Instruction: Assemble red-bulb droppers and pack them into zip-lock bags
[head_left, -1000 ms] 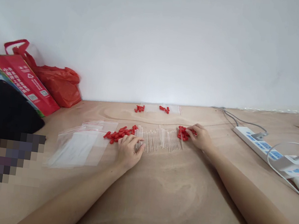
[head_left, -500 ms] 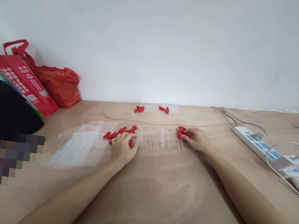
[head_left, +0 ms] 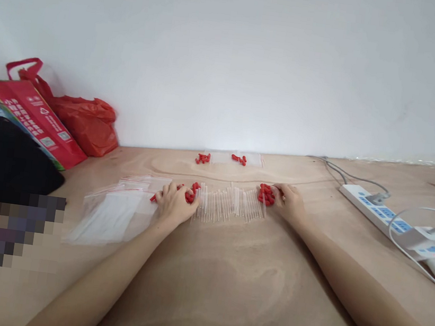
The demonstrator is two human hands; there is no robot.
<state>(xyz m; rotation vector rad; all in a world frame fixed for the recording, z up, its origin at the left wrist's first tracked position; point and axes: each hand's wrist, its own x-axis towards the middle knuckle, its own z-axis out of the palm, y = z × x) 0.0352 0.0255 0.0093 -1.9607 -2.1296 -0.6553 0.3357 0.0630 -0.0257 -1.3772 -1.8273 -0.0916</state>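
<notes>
My left hand (head_left: 175,204) lies over a pile of small red bulb-shaped pieces (head_left: 189,198), its fingers spread and bent down onto them. Part of that pile is hidden under the palm. Between the hands runs a row of thin clear tubes (head_left: 224,204), laid side by side on the wooden table (head_left: 221,281). At the row's right end a second red pile (head_left: 266,194) is heaped, with one clear tube in front of it. My right hand (head_left: 289,203) is beside this pile, fingers loosely curled and touching its right edge; nothing shows in its grasp.
Clear zip bags (head_left: 114,213) lie left of my left hand. Near the wall, another bag (head_left: 256,160) lies with a few red pieces (head_left: 202,158). A white power strip (head_left: 372,207) with cables is at right. Red bags (head_left: 87,119) and a black bag (head_left: 10,157) stand left.
My left hand has shifted slightly left and covers more of its red pieces. My right hand has drawn back a little to the right, so more of the right pile shows.
</notes>
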